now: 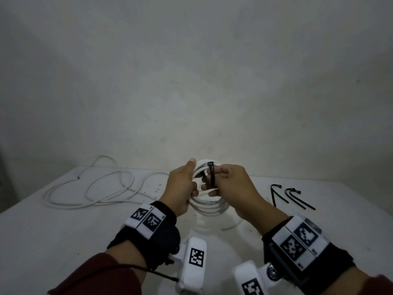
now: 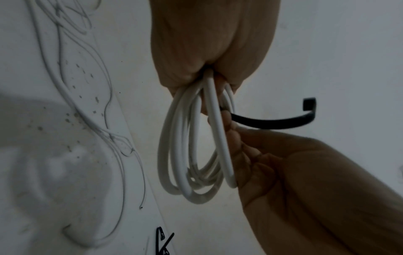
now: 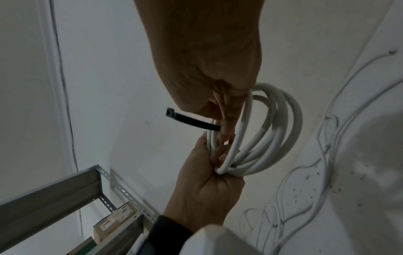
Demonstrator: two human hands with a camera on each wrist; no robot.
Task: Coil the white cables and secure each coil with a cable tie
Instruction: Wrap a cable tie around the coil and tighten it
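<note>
A coil of white cable (image 1: 210, 206) hangs above the white table (image 1: 63, 231), held up between both hands. My left hand (image 1: 182, 186) grips the coil's left side, thumb pointing up. My right hand (image 1: 224, 180) pinches a black cable tie (image 1: 211, 174) that crosses the top strands of the coil. In the left wrist view the left hand (image 2: 209, 51) clutches the bunched loops (image 2: 189, 155), and the tie (image 2: 272, 122) curves out to the right with its head free. In the right wrist view the right hand (image 3: 207, 60) pinches the tie (image 3: 191, 120) beside the coil (image 3: 274, 129).
A loose white cable (image 1: 91, 188) sprawls over the table's far left. Spare black ties (image 1: 294, 196), bent at one end, lie to the right. A plain wall stands right behind the table. A grey metal shelf frame (image 3: 54, 198) shows in the right wrist view.
</note>
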